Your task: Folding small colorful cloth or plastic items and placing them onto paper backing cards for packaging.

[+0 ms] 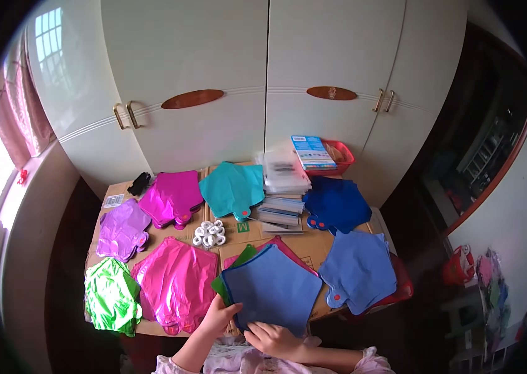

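A flat blue star-shaped foil balloon (276, 287) is in front of me, its points stretched wide. A green one (241, 255) and a pink one show from behind its upper left edge. My left hand (218, 316) pinches the left edges of these layers, thumb on top. At the lower edge of the blue balloon, my right hand (274, 340) has its fingers bent over the sheet; its thumb is hidden. Nearest on the left lies a pile of shiny pink foil balloons (177, 280); on the right is a pile of lighter blue ones (360, 268).
Cardboard (238, 234) covers the table. Around it lie green (112, 293), purple (123, 227), magenta (170, 194), teal (231, 187) and dark blue (338, 202) foil piles. White ribbon rolls (210, 233), card stacks (281, 215), plastic sleeves (283, 171) and a red basket (345, 156) stand mid-table and behind.
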